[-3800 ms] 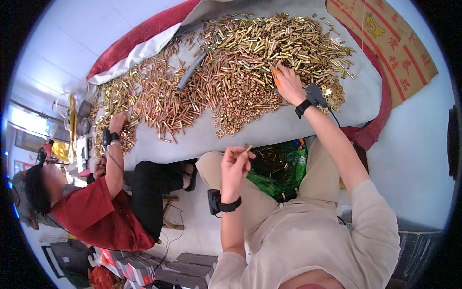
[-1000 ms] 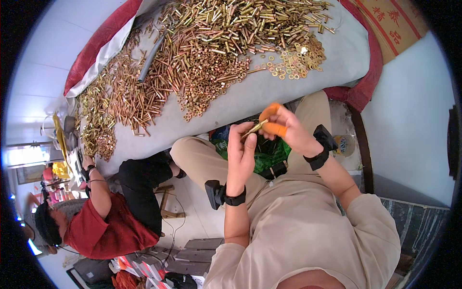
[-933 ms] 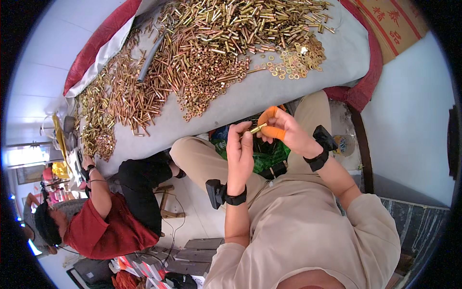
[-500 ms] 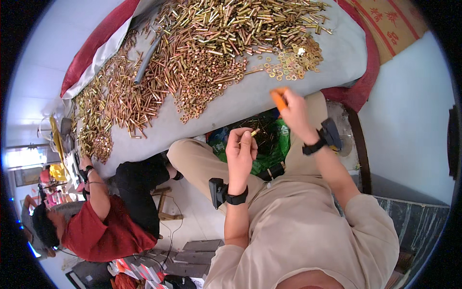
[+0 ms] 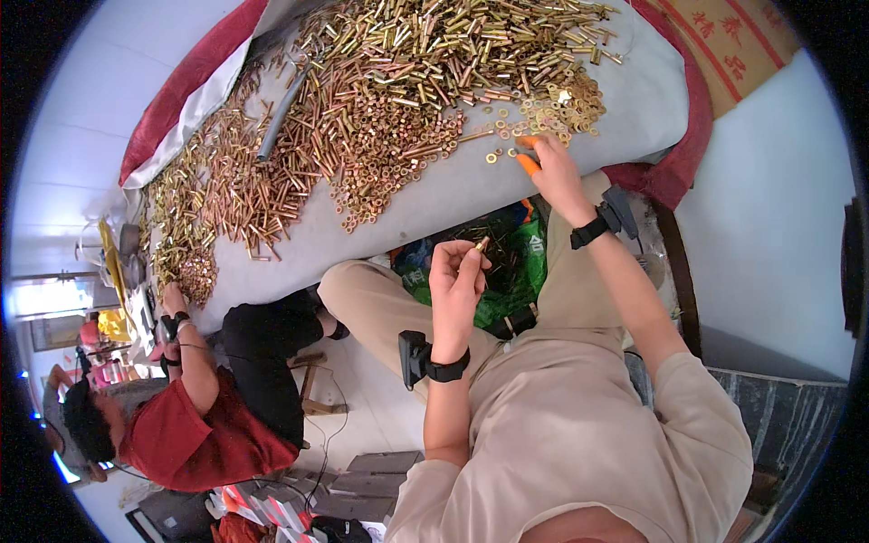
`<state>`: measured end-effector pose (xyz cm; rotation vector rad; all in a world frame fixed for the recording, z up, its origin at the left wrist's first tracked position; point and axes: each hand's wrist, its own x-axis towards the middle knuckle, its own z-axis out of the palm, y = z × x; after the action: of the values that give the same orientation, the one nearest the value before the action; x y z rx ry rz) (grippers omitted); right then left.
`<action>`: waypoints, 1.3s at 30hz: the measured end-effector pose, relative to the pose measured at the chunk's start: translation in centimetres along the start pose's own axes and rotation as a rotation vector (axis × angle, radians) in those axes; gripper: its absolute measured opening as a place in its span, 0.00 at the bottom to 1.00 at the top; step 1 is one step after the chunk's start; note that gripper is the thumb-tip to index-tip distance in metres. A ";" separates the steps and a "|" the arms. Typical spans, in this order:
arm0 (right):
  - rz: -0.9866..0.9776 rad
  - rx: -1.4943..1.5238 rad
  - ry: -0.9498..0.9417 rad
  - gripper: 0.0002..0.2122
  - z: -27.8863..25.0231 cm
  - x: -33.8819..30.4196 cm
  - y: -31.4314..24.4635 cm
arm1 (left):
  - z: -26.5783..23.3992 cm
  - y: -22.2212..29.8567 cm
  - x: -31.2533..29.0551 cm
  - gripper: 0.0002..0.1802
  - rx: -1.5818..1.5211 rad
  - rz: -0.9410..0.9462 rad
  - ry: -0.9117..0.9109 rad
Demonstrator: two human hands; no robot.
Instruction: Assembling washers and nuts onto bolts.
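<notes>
The right hand (image 5: 558, 181) has its orange-covered thumb and finger parted, nothing visible between them, at the near edge of the washers (image 5: 579, 104); I can't tell if it touches one. I'd go for a stray on that edge, where it lies flat and single, and nip it by the rim so two don't come up together. The left hand (image 5: 456, 281), nearer the body than the washers and to their left, pinches a bolt (image 5: 482, 243) with its tip poking out. Best keep that tip bare and steady. The nuts (image 5: 362, 185) lie left of the washers, the sleeves (image 5: 471, 45) beyond them, and the green bag (image 5: 536, 258) on their near side, below, handy should anything slip
</notes>
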<state>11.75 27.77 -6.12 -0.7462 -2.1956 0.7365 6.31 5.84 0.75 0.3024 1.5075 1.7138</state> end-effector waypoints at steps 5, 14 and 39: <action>-0.028 -0.176 -0.049 0.06 0.1 0.2 -0.2 | 0.2 -0.3 0.1 0.03 0.024 0.049 0.034; 0.223 0.359 -0.248 0.05 -0.5 -0.9 -2.2 | 1.0 -0.6 1.6 0.05 0.056 0.216 0.083; -0.234 -0.108 0.086 0.10 1.1 -0.2 -3.8 | 0.5 -0.5 1.2 0.04 -0.557 -0.004 -0.004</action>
<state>9.95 24.70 -4.26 -0.5503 -2.2096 0.4635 6.07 7.07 0.04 0.0087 0.9680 2.0411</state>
